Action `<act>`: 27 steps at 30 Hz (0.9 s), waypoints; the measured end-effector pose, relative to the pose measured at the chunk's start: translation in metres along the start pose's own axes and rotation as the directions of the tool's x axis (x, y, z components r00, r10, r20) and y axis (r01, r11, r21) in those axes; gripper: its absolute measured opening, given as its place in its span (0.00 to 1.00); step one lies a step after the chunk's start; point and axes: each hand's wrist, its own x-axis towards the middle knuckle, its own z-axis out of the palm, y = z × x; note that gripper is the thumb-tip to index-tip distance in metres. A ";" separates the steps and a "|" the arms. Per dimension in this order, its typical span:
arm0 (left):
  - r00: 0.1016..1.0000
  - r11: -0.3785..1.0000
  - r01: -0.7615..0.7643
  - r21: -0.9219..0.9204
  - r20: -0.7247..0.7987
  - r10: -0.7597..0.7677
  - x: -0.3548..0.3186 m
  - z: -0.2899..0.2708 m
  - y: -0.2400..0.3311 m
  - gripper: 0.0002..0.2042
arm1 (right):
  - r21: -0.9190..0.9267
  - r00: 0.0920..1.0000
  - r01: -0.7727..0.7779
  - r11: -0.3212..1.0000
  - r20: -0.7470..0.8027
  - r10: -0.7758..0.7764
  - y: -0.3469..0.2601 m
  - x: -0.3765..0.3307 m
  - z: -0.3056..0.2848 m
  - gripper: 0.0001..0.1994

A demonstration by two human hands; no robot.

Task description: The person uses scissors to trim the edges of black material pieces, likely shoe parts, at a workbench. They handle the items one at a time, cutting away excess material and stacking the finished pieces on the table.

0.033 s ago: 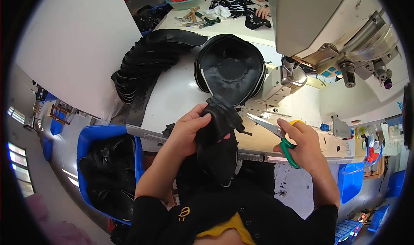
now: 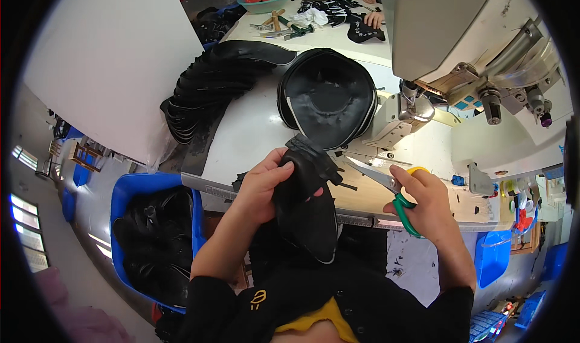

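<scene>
My left hand point(image 2: 266, 183) is closed round a black leather-like shoe upper point(image 2: 308, 222), thumb on top, and holds it over the table's front edge. A bunched black flap point(image 2: 309, 150) sticks up from its top, and a thin strip juts out to the right. In my right hand point(image 2: 426, 201) are scissors point(image 2: 377, 175) with green and yellow handles. Their blades point left toward the upper, close to the strip but apart from it. A stack of black uppers with pale edges point(image 2: 329, 95) lies just beyond my hands.
A fanned row of black pieces point(image 2: 211, 83) lies far left. At right stands a sewing machine point(image 2: 417, 107). A blue bin point(image 2: 199, 222) of black pieces is at lower left. On the far table point(image 2: 254, 32) are tools and a green basin point(image 2: 264, 5); another person's hand point(image 2: 374, 20) rests there.
The whole view has shifted slightly, so the table and its stacks appear a little farther right. The lower end of the upper has swung slightly right. Both hands keep their holds.
</scene>
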 end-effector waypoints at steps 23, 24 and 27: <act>0.927 0.943 -0.323 -0.078 -0.226 0.299 -0.049 0.020 -0.049 0.12 | -0.211 0.985 0.121 0.970 0.145 -0.091 -0.059 0.008 -0.001 0.32; 0.923 0.942 -0.330 -0.070 -0.231 0.306 -0.049 0.022 -0.049 0.12 | -0.237 0.985 0.139 0.961 0.133 -0.109 -0.060 0.009 -0.001 0.32; 0.917 0.938 -0.346 -0.034 -0.224 0.330 -0.049 0.020 -0.052 0.12 | -0.290 0.983 0.163 0.943 0.124 -0.132 -0.061 0.009 -0.002 0.32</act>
